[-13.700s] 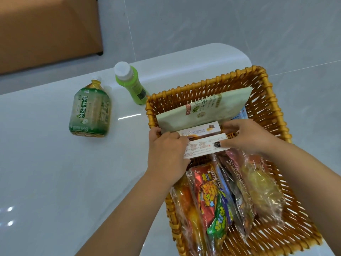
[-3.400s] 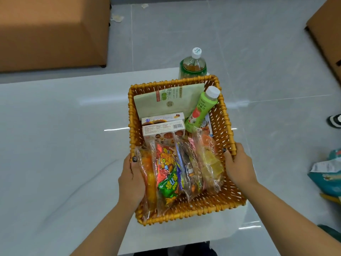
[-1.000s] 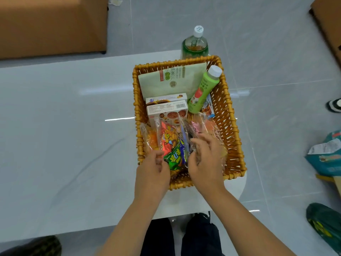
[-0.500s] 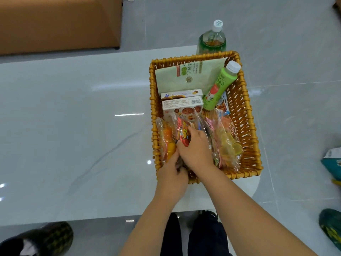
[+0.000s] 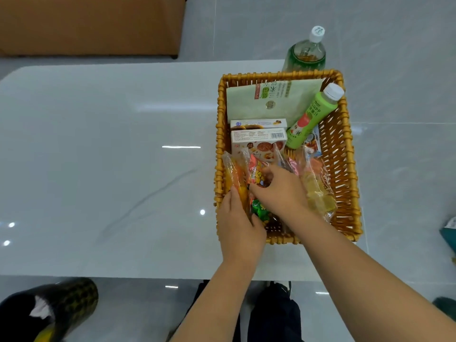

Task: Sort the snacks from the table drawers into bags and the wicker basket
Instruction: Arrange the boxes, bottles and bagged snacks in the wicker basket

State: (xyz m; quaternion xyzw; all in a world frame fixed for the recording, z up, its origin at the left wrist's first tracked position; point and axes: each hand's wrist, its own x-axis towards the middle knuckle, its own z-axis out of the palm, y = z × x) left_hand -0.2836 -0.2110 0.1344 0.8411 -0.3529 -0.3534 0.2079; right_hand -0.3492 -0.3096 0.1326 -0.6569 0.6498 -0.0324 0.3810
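Observation:
The wicker basket stands on the right part of the white table. It holds a pale green pouch, two biscuit boxes, a leaning green juice bottle and several clear snack packets standing in a row. My left hand reaches over the near rim, its fingers lying straight against the orange packet. My right hand is among the packets, with thumb and fingers closed on the red and green packet. A yellow packet stands to the right.
A green tea bottle stands on the table just behind the basket. A brown upholstered block sits on the floor at the back left. A dark patterned bag lies on the floor at the near left. My legs show under the table edge.
Both hands stay among the front packets. My left hand has slid up against the orange packet and my right hand has spread over the red and green one.

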